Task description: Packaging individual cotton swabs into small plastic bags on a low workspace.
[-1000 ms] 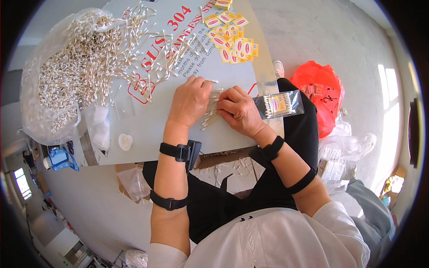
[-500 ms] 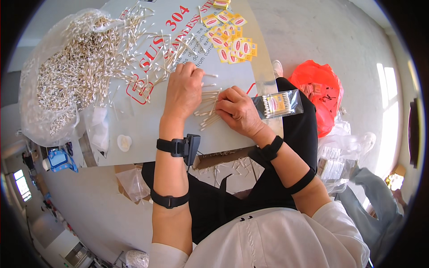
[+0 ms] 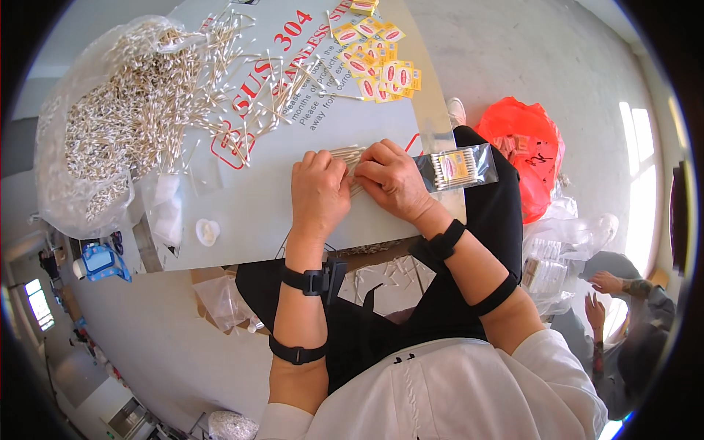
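Both hands now meet on the grey board (image 3: pixel 242 220) — half a second ago the left hand (image 3: pixel 317 192) reached toward the loose pile. Its fingers curl down, with the right hand (image 3: pixel 392 180), onto a small bundle of white-tipped cotton swabs (image 3: pixel 346 155), squaring it — the clear filled packet (image 3: pixel 456 166) lies just beside.

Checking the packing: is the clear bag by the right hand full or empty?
Filled: the clear bag shows a row of cotton swabs inside, lying beside the right hand.

A small bundle of cotton swabs (image 3: pixel 347 155) lies, seemingly flat, mostly covered.
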The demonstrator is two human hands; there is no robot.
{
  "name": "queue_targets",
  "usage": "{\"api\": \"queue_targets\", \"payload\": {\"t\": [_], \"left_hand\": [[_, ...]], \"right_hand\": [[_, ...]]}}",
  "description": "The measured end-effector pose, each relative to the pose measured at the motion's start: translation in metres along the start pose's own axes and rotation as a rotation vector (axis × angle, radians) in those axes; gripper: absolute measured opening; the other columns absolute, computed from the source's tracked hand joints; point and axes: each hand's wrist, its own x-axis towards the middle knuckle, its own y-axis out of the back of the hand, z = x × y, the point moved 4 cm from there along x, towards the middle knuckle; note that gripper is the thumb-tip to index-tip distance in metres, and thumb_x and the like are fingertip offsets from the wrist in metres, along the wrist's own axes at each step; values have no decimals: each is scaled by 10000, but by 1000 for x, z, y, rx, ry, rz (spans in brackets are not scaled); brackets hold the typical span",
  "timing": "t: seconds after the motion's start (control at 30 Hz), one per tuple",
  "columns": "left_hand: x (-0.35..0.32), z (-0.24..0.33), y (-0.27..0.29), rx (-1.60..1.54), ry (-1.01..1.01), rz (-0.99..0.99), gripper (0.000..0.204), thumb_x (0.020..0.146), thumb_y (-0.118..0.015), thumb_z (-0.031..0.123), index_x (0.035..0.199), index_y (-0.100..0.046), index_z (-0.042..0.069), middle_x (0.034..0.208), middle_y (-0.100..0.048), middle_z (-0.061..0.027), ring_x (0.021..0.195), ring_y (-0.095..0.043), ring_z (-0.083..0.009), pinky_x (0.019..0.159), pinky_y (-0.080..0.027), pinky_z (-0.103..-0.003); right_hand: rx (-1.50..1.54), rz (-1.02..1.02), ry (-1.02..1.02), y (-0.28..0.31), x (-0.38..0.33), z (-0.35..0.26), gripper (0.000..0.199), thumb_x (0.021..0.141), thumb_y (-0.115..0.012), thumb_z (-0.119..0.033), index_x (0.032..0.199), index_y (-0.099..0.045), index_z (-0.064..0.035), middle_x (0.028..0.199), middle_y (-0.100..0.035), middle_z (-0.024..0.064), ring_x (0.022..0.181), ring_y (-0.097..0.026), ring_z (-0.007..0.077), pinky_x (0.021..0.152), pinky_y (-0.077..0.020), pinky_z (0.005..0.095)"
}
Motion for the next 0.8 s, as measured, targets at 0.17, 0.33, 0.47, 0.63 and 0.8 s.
{"api": "queue_targets", "payload": {"t": [0.17, 0.33, 0.47, 0.63, 0.8], "left_hand": [[10, -9, 5, -12, 23, 98, 105, 703, -666, 8, 743, -586, 64, 797, -538, -57, 816, -527, -273, 686, -421, -402], [36, -27, 21, 121, 12, 155, 95, 722, -662, 7, 749, -587, 60, 813, -544, -67, 815, -532, -286, 691, -434, -410], [36, -32, 10, 44, -3, -36, 99, 738, -669, 12, 802, -610, 59, 850, -549, -64, 870, -538, -277, 740, -434, -396], [61, -28, 8, -8, -39, 119, 187, 739, -696, 35, 909, -626, 71, 886, -555, -63, 921, -540, -281, 796, -430, -402], [86, -30, -3, 122, -122, 120, 193, 742, -689, 33, 914, -616, 84, 916, -555, -54, 953, -514, -272, 807, -419, -423]], "right_hand": [[18, 3, -24, 1, -1, 2, 95, 687, -699, -51, 740, -620, -58, 824, -553, 58, 804, -543, 263, 731, -475, 364], [9, -2, -5, 2, 1, 0, 92, 694, -697, -45, 742, -619, -52, 836, -553, 62, 816, -544, 265, 739, -477, 366], [44, -5, -48, 3, -2, 4, 90, 693, -694, -41, 745, -620, -47, 847, -551, 68, 820, -545, 271, 746, -479, 369], [162, 132, -120, 8, -4, 6, 170, 725, -649, 30, 884, -639, -26, 978, -589, 98, 882, -572, 262, 777, -490, 347], [439, 305, -429, 12, -13, 11, 228, 786, -610, 55, 1004, -621, -11, 1093, -596, 97, 878, -575, 200, 790, -482, 291]]}}
